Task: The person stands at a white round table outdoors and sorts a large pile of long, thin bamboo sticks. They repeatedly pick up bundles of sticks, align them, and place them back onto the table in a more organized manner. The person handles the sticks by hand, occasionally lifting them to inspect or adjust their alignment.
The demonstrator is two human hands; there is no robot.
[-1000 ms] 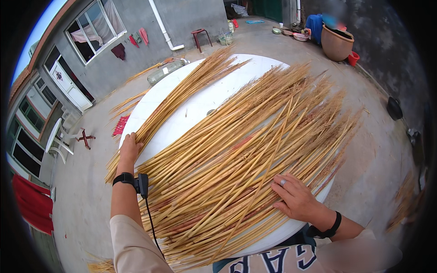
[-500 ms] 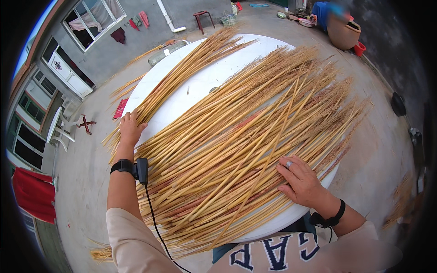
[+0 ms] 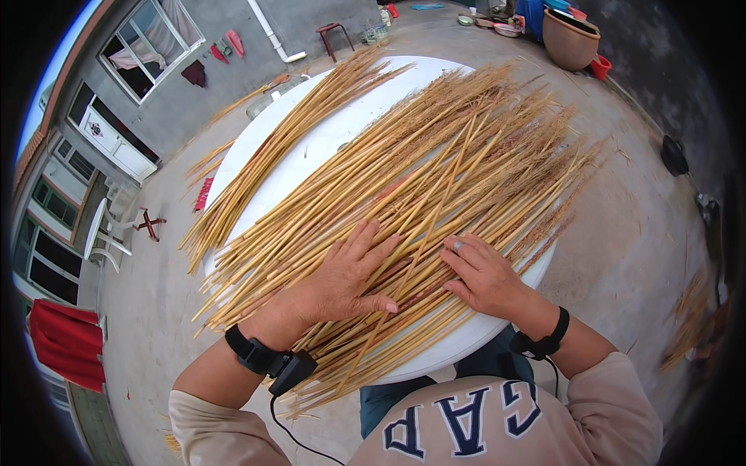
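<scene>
A big heap of long yellow straw stalks (image 3: 435,179) lies spread across a round white table (image 3: 342,128). A thinner separate bundle of stalks (image 3: 272,147) runs along the table's left side. My left hand (image 3: 342,276) rests flat on the heap near the table's front, fingers spread. My right hand (image 3: 482,272) lies flat on the stalks just to its right, a ring on one finger. Both wrists wear black bands; a cable hangs from the left one. Neither hand grips a stalk.
The table stands on a concrete yard. A large clay pot (image 3: 571,39) is at the back right, a small red stool (image 3: 334,35) at the back. A white chair (image 3: 105,233) stands left, by a grey house wall. Loose stalks lie on the ground at right (image 3: 688,326).
My left hand has moved from the heap's left edge to its middle front, next to my right hand. My right hand has shifted slightly left. The view has tilted closer.
</scene>
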